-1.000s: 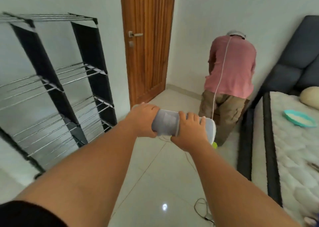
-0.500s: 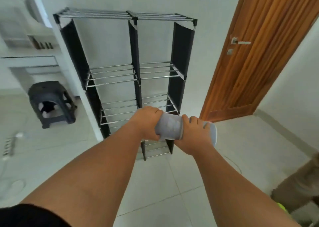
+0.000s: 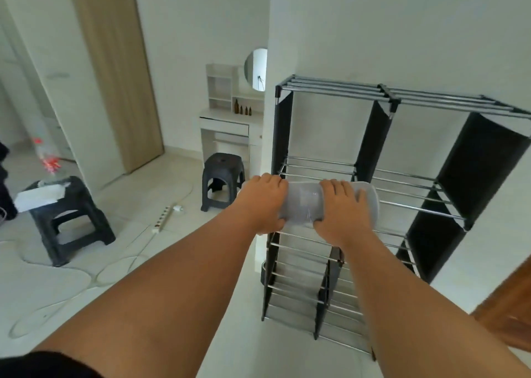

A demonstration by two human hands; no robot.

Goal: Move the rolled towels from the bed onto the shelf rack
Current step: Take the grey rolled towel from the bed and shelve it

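I hold a pale grey rolled towel (image 3: 304, 203) sideways in both hands, in front of the shelf rack (image 3: 376, 159). My left hand (image 3: 263, 202) grips its left end and my right hand (image 3: 339, 209) grips it right of the middle; its right end sticks out past my fingers. The rack is black with silver metal rods, two columns wide with several tiers, standing against a white wall. The towel hovers level with the front edge of the left column's second tier. The bed is out of view.
Two dark plastic stools (image 3: 222, 180) (image 3: 69, 219) stand on the tiled floor to the left; the nearer one carries a white box. A power strip (image 3: 163, 219) and white cables lie on the floor. A white vanity desk (image 3: 230, 124) with a round mirror stands behind.
My view has swung left from the bed and door to the rack, which is now closer. Both hands have carried the towel up to the rack's left column.
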